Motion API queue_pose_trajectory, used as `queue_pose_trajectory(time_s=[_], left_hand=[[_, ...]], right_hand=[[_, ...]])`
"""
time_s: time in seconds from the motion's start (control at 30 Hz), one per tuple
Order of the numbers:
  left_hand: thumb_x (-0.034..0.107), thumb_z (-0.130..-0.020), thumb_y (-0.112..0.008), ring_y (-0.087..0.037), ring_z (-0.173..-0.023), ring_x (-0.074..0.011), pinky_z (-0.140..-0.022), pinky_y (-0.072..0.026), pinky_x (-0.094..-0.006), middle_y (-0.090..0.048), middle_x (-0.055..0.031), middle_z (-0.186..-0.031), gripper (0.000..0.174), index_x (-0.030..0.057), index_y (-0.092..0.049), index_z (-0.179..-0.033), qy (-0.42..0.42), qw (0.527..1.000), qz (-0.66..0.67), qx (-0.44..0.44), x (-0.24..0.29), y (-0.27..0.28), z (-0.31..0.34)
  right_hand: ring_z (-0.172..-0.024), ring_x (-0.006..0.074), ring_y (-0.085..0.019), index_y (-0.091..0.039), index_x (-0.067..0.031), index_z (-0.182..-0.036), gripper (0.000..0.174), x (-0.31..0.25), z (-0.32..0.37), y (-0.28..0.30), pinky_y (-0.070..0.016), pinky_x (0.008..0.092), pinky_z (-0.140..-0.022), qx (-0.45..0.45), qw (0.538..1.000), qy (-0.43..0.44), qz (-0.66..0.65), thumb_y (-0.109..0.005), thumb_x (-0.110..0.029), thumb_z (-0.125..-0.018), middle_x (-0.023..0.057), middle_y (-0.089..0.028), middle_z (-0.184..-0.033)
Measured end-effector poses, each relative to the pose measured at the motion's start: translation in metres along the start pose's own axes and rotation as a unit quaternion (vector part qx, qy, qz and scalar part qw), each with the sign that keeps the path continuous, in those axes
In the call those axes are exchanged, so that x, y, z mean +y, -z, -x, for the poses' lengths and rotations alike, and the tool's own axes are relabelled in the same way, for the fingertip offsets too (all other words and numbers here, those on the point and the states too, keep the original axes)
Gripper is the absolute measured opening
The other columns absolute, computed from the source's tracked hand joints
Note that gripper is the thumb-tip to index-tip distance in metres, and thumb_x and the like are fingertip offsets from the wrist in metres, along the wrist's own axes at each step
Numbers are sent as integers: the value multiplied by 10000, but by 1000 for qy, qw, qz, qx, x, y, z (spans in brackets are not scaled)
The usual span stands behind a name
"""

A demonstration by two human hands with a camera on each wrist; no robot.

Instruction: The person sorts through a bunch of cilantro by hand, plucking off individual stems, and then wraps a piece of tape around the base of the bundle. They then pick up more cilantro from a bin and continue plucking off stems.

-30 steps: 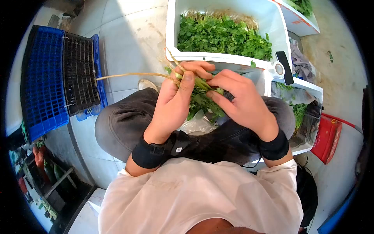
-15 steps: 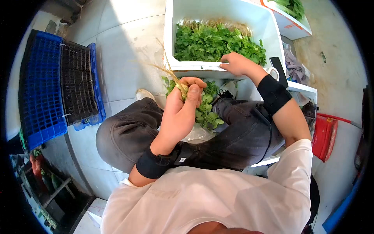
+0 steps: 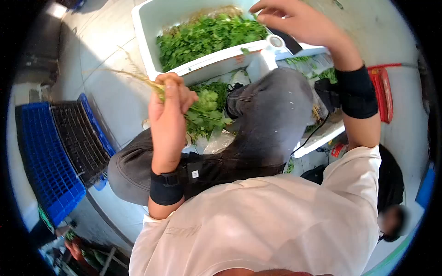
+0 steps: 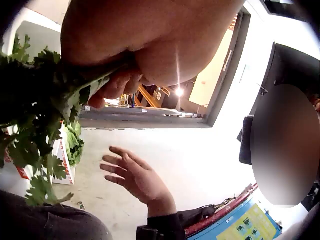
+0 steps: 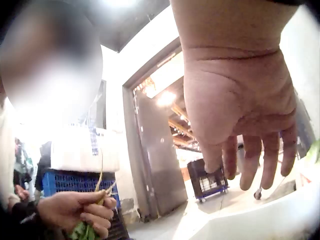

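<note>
My left hand [image 3: 168,103] grips a small bunch of coriander [image 3: 205,110] by its stems. Pale roots stick out past the thumb side, and the leaves hang over my lap; in the left wrist view the leafy coriander [image 4: 35,100] spreads out below the palm. Raised near the right end of the white foam box [image 3: 143,46], my right hand [image 3: 301,23] holds nothing. Its fingers [image 5: 251,165] extend loosely in the right wrist view. More coriander [image 3: 209,39] lies packed inside the box, roots toward the far wall.
A white roll [image 3: 275,42] and a dark phone-like slab [image 3: 291,45] sit at the box's near right corner. Another foam box with greens [image 3: 329,73] stands at right, beside a red dustpan-like object [image 3: 382,99]. Blue and black crates [image 3: 50,156] stand left.
My right hand has left the bunch, passed the box's near rim, and risen farther right. The left hand keeps the coriander throughout. The head view has turned and shifted.
</note>
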State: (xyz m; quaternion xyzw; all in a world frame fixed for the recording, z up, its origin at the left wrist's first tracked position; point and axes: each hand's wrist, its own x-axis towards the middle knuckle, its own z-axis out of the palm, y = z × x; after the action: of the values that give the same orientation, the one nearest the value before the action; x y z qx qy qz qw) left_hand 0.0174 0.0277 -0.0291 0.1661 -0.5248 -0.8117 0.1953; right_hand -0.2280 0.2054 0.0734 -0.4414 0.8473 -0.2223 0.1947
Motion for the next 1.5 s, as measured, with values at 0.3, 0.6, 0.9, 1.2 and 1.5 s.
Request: queue_pose_trajectory(time_s=[0.3,0.6,0.9,1.2,1.5], left_hand=[[212,-1111,-425,-336,-670,-97,-793,-458,-321,-324,30,-745,189,40,-487,-1063,-22,994,-108,-21,28,-64,-22],[203,-1124,-393,-435,-749,-112,-730,-427,-277,-450,-13,-821,187,34,-455,-1072,-44,962,-240,-123,-19,-106,-70],[230,-1120,-408,-437,-761,-118,-794,-454,-300,-450,-20,-837,188,54,-445,-1065,13,980,-161,-116,-84,-108,-103],[230,-1115,-424,-404,-744,-119,-861,-469,-338,-429,-12,-841,190,54,-472,-1061,43,983,-147,-97,-92,-101,-83],[195,-1094,-478,-444,-734,-105,-798,-477,-299,-467,-8,-830,173,27,-514,-1107,-24,973,-206,-98,-77,-105,-55]], right_hand=[[-880,116,-613,-653,-61,-1282,333,116,145,39,-481,274,-756,179,982,-20,52,-614,-265,-1023,47,-696,-975],[-955,296,-695,-676,-22,-1200,341,313,200,-150,-540,398,-864,86,956,-270,-77,-675,-251,-947,201,-722,-1074],[-817,424,-686,-698,53,-887,520,305,200,-241,-546,479,-732,-150,878,-454,-30,-853,-418,-731,258,-699,-885],[-812,383,-693,-637,18,-1040,348,303,217,-257,-524,471,-712,-16,894,-445,-41,-759,-188,-787,225,-685,-852],[-726,146,-657,-546,21,-1304,437,245,234,-168,-534,322,-653,166,802,-373,-436,-719,-121,-928,116,-709,-924]])
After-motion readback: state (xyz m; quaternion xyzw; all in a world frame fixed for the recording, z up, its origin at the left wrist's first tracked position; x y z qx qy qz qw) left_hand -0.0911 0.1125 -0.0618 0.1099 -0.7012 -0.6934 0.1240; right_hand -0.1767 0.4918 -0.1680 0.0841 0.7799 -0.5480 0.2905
